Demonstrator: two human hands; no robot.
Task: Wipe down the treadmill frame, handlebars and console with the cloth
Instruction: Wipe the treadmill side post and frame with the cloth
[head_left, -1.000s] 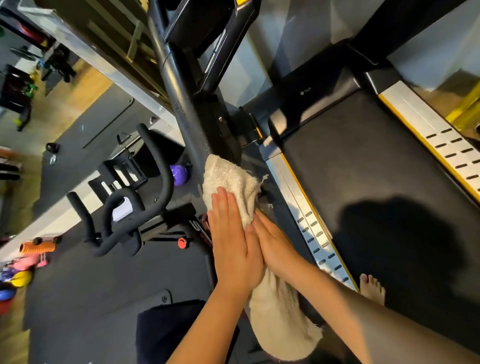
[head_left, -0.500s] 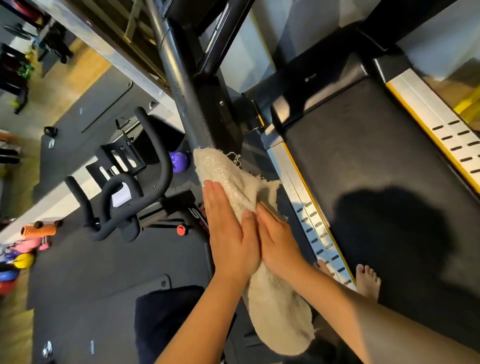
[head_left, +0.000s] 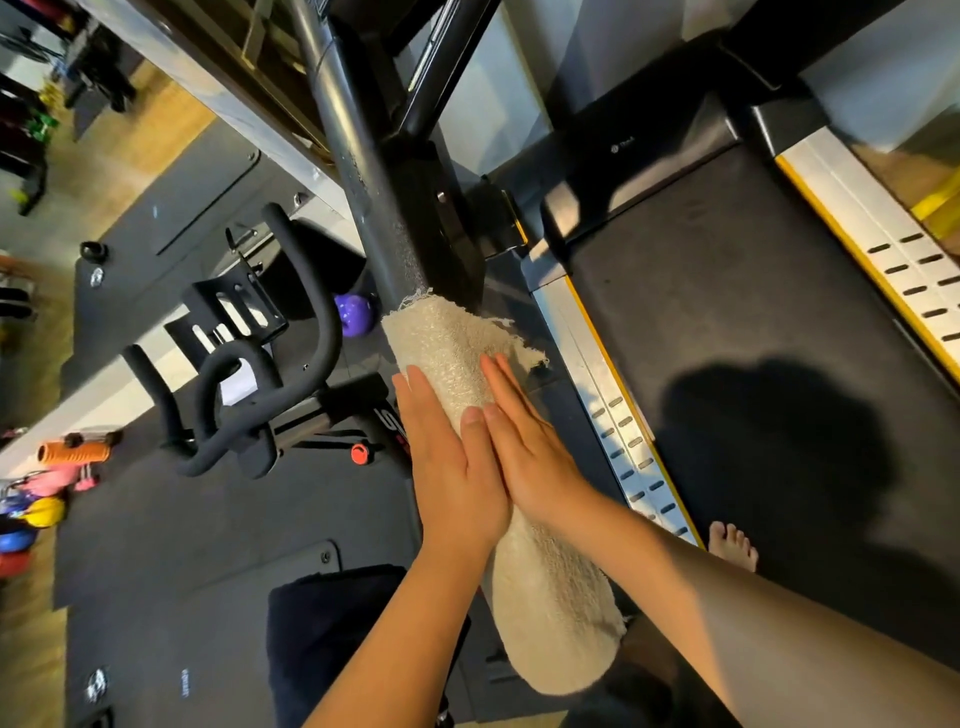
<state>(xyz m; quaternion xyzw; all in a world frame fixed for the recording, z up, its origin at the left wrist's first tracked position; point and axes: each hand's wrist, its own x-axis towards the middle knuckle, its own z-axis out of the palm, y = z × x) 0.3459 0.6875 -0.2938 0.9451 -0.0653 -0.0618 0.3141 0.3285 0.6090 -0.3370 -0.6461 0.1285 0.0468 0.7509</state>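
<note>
Fingers (head_left: 423, 387) of both hands lie straight and together: left hand (head_left: 452, 467) and right hand (head_left: 535, 457) press flat on one white cloth (head_left: 447, 338) wrapped around the treadmill upright (head_left: 384, 208). One exercise bike (head_left: 249, 374) stands left; one bare foot (head_left: 732, 545) rests on the belt (head_left: 727, 291).

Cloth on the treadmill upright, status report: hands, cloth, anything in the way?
Left hand and right hand flat, pressing cloth around upright. Cloth tail hanging below. Nothing blocking the post above.

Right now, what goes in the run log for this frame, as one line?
step: wiping frame post | cloth: wrapped around post | left hand: flat on cloth | right hand: flat on cloth | console: out of view
</note>
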